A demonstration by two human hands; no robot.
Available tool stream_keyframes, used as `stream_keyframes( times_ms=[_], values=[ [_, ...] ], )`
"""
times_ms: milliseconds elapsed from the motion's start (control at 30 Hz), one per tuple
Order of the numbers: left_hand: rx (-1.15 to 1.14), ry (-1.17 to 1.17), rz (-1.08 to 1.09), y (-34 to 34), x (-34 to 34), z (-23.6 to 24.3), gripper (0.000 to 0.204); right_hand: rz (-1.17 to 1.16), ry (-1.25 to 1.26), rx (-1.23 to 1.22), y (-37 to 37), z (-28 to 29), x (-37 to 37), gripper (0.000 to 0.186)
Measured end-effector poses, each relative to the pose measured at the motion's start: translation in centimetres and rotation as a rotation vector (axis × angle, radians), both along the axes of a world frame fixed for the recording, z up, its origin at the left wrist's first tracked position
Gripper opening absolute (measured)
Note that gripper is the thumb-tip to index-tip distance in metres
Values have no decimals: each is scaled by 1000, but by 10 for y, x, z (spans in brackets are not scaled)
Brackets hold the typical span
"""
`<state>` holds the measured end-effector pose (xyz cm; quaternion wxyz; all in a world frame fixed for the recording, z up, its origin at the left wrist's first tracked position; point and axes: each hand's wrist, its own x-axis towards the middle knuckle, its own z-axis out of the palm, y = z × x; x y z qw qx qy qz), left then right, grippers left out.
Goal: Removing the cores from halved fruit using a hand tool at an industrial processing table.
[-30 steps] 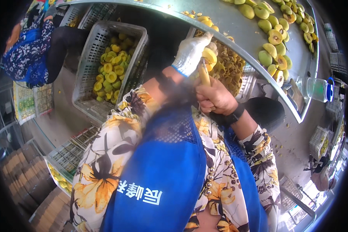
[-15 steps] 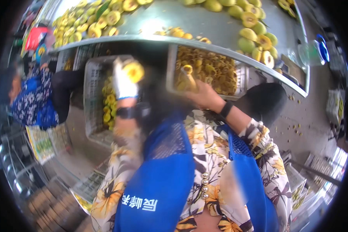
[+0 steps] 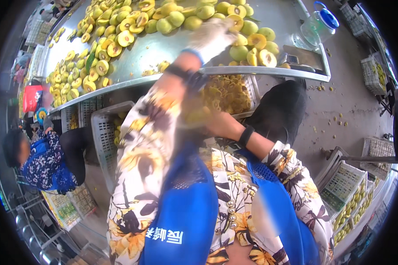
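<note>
My left hand (image 3: 214, 37) wears a white glove and reaches up over the metal table (image 3: 163, 51), among whole and halved green-yellow fruits (image 3: 247, 39). Motion blurs it, so I cannot tell whether it holds anything. My right hand (image 3: 198, 118) is low, under the table's edge and in front of a grey crate of yellow fruit halves (image 3: 227, 95). My left forearm covers most of that hand and the rest is smeared. A black band sits on my right wrist (image 3: 246, 134).
A second grey crate (image 3: 102, 132) with fruit stands under the table to the left. A person in a blue flowered top (image 3: 42, 161) sits at far left. A clear jug with a blue lid (image 3: 319, 24) is on the table's right end. Crates of fruit (image 3: 347, 187) stand at right.
My left hand has swung from the left crate up onto the table, and the fruit half it held is no longer seen. My right hand has dropped slightly in front of the crate of halves.
</note>
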<state>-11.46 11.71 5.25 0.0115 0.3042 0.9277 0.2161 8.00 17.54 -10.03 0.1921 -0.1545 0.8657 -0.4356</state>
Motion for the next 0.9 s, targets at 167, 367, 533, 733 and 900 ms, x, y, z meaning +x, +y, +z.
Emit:
stream_keyframes(
  times_ms=[167,367,533,733,900],
  values=[
    [-182,-10,-230,28,-45,-67,30,-141,-179,66,20,76,14,29],
    [985,-983,238,-40,16,-23,37,-574,-12,-202,26,115,16,30],
    [904,-553,309,-89,75,-76,54,-642,169,-340,6,115,-27,46],
    [1338,-1161,780,-77,135,-16,45,-403,79,-423,5,119,-46,44],
    [1341,-1066,828,-82,145,-36,47,-337,180,-271,-4,121,-38,31]
  ],
)
